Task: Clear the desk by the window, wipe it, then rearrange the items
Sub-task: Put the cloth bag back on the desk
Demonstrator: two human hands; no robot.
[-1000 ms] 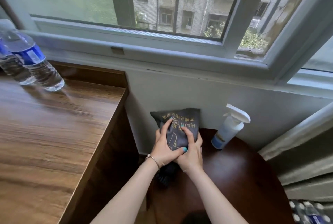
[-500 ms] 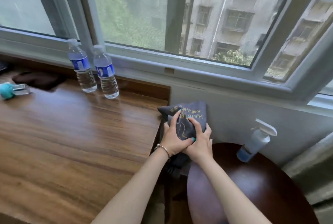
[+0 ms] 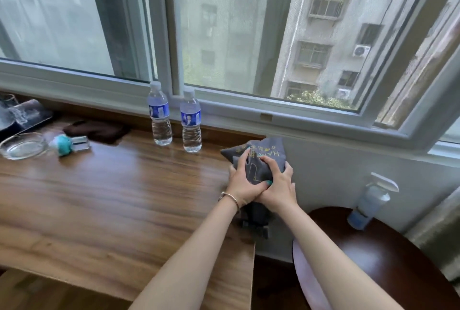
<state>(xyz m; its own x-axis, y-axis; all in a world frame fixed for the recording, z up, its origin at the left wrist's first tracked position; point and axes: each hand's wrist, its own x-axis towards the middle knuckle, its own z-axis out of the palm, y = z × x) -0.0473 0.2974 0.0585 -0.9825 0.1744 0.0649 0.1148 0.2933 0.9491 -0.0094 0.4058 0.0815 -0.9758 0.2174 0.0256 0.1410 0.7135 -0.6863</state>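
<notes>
A dark grey cloth bag (image 3: 270, 154) with yellow lettering hangs at the right end of the wooden desk (image 3: 112, 197). My left hand (image 3: 242, 181) and my right hand (image 3: 278, 185) both grip it from either side, fingers curled into the fabric. A dark object, partly hidden, hangs below the bag behind my wrists. On the desk by the window stand two water bottles (image 3: 159, 114) (image 3: 191, 121). Further left lie a dark brown cloth (image 3: 98, 130), a teal-topped small bottle (image 3: 69, 144) and a glass ashtray (image 3: 23, 146).
A round dark side table (image 3: 388, 260) stands to the right of the desk, with a spray bottle (image 3: 371, 201) at its back against the wall. A dark tray with glassware (image 3: 22, 114) sits at the desk's far left. The window sill (image 3: 298, 120) runs behind everything.
Both hands have carried the grey bag from over the round table leftwards to the desk's right end. The view has swung left, bringing the bottles, cloth and ashtray into sight.
</notes>
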